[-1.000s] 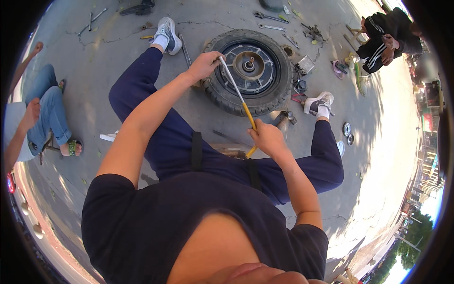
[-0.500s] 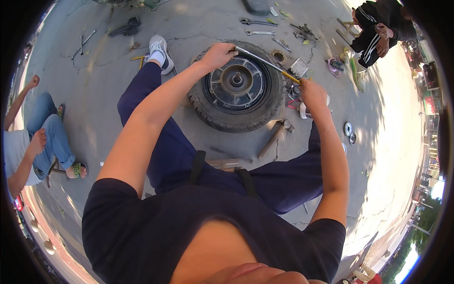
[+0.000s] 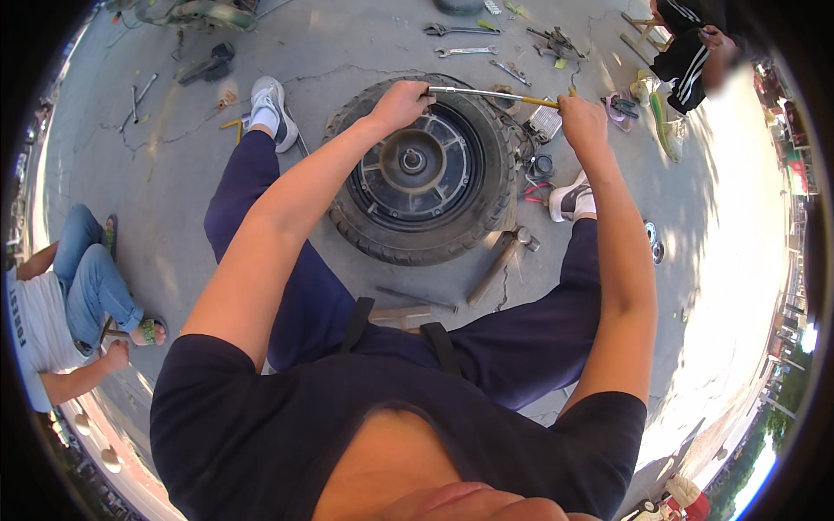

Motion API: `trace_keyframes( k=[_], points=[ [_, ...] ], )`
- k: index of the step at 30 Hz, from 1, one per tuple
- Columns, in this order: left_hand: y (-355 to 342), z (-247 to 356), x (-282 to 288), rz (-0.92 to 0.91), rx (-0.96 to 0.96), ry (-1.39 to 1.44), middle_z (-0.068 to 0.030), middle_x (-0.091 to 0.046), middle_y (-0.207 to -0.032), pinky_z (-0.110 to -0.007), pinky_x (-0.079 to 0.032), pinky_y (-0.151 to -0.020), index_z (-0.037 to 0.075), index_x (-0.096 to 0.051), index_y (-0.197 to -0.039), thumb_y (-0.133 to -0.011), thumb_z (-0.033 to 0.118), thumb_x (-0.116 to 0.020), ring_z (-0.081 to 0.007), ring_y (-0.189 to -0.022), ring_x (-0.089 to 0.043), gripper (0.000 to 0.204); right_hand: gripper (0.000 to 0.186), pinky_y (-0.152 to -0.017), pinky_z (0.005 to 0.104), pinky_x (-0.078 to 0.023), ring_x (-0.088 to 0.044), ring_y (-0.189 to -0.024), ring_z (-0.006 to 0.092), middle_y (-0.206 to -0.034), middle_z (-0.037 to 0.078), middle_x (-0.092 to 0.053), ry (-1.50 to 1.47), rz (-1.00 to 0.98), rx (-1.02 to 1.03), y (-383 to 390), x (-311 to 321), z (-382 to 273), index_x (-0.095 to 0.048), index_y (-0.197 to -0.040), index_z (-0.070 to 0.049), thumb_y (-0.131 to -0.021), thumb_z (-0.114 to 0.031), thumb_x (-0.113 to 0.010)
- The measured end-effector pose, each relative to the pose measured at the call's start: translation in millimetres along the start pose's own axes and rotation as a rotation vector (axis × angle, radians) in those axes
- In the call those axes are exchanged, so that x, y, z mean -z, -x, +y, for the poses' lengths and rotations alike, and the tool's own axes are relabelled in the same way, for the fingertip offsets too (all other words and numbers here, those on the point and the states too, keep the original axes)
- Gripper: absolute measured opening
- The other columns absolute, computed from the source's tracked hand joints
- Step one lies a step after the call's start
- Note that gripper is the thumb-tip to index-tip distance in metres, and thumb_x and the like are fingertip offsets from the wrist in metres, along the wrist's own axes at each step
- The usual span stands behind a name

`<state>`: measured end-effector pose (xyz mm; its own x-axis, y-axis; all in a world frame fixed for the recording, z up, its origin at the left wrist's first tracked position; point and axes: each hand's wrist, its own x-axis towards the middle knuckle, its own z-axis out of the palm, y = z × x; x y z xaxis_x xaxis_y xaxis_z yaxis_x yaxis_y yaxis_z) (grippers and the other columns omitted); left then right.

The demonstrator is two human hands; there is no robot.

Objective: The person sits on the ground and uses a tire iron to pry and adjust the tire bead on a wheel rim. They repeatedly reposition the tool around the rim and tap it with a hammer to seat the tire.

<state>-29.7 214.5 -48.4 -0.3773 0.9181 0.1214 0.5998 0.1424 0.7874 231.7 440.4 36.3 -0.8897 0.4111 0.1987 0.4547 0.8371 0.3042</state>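
Over cracked pavement, gripping a yellow-handled rod with left hand and right hand (the latter on the yellow end), above the far edge of a wheel lying flat.

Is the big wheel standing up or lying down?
Lying down. In this view from above, the wheel shows its round face, and the axle in its middle points up.

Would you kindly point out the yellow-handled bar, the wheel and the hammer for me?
Yellow-handled bar (image 3: pixel 476 92): head view, on its silver shaft.
Wheel (image 3: pixel 413 161): head view, on its central hub.
Hammer (image 3: pixel 493 271): head view, on its handle.
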Motion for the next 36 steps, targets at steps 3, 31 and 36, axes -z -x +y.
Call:
trace_keyframes(
  k=[3, 31, 36],
  points=[
    [1.8, 6.9, -1.5, 0.022, -0.031, -0.042, -0.0147, -0.065, -0.072, -0.035, -0.048, -0.064, -0.003, -0.065, -0.089, -0.088, 0.015, -0.063, -0.0228, -0.065, -0.062, 0.018, 0.013, -0.064, 0.0433, -0.044, -0.067, -0.079, 0.0269, -0.078, 0.008, -0.066, 0.020, -0.033, -0.020, -7.8, -7.2, 5.8, -0.065, -0.083, -0.014, -0.087, -0.016, -0.053],
    [23.4, 35.1, -10.5, 0.154, 0.090, -0.149, -0.0212, -0.063, -0.072, -0.047, -0.048, -0.064, -0.001, -0.065, -0.078, -0.084, 0.020, -0.066, -0.0400, -0.071, -0.062, 0.021, 0.012, -0.085, 0.0407, -0.051, -0.061, -0.099, 0.0287, -0.099, 0.010, -0.062, -0.159, 0.346, 0.326, -199.4, -30.2, -36.1, -0.063, -0.093, -0.007, -0.085, -0.010, -0.055],
    [20.2, 39.7, -6.8, 0.090, 0.177, -0.079, -0.0214, -0.062, -0.071, -0.046, -0.048, -0.064, -0.001, -0.067, -0.081, -0.083, 0.021, -0.067, -0.0400, -0.070, -0.062, 0.022, 0.013, -0.077, 0.0430, -0.052, -0.061, -0.095, 0.0317, -0.097, 0.012, -0.060, -0.275, 0.313, 0.411, -246.0, -38.5, -62.4, -0.060, -0.088, -0.005, -0.086, -0.015, -0.052]
  ],
)
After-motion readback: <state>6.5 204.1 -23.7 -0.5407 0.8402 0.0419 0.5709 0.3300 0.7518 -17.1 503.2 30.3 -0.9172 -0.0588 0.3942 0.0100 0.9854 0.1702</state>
